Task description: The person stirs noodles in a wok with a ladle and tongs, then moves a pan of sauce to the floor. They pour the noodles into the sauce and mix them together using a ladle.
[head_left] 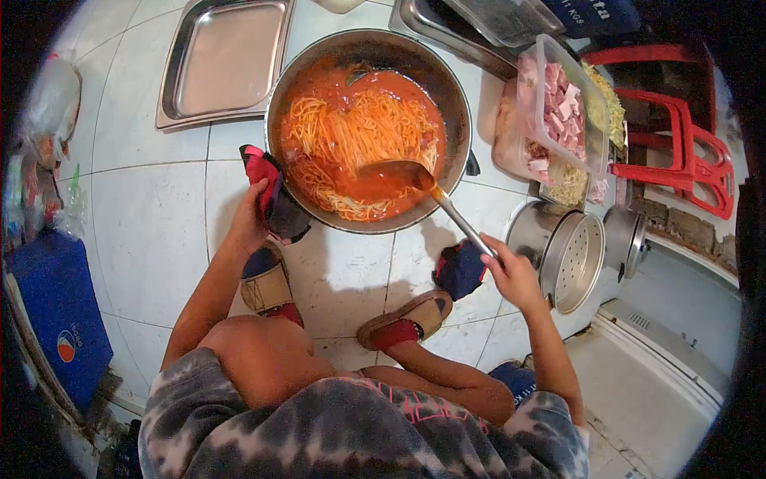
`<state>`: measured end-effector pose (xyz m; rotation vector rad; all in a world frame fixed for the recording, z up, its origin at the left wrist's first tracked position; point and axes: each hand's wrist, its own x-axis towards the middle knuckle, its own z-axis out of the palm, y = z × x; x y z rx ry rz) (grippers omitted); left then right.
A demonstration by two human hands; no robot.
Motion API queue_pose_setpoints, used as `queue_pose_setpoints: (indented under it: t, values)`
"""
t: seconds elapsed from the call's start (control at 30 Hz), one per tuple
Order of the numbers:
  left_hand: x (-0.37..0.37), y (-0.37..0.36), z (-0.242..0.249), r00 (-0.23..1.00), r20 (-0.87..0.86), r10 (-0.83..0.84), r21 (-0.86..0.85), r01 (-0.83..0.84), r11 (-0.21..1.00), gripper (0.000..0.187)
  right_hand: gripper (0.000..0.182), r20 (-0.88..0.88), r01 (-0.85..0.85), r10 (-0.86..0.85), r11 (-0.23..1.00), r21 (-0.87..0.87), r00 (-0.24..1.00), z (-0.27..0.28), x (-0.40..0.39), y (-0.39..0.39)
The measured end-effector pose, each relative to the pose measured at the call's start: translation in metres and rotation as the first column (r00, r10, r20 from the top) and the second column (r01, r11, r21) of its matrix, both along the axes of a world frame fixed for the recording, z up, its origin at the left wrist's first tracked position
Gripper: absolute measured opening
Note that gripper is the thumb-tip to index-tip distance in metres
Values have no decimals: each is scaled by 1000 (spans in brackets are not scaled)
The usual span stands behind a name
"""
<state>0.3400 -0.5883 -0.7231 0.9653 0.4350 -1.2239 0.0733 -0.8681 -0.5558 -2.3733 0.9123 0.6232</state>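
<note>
A wide dark pan [275,104] stands on the tiled floor, full of spaghetti [363,132] in red sauce [319,80]. My right hand [511,271] is closed around the handle of a metal ladle [459,219]. The ladle's bowl rests among the noodles and sauce at the pan's right front. At the pan's left side, my left hand [251,211] grips a red and black cloth [275,191] pressed against the rim. The pan's handle there, if any, is covered by the cloth. Some noodles near the front edge look paler than the rest.
Behind the pan on the left lies a rectangular metal tray [227,60]. To the right are a clear plastic tub [550,120] with pink meat pieces, a perforated steamer pot [574,263] and red plastic chairs [678,152]. A dark cloth [460,267] lies by my right foot.
</note>
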Motion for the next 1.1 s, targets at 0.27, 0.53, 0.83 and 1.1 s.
queue_pose_setpoints:
  t: [0.27,0.53,0.83,1.1]
  values:
    - [0,1,-16,999,22,37,-19,-37,999,44,38,273,149,-170,984,95,947,-7,-26,30]
    - [2,7,-34,999,42,-24,82,20,996,51,37,270,355,-387,921,161,882,-72,47,36]
    - [-5,-7,-1,999,22,-31,160,27,987,50,37,246,446,-517,846,291,820,-97,89,65]
    - [-2,-7,9,997,35,-62,147,57,988,47,37,111,210,-225,969,131,968,-8,53,30]
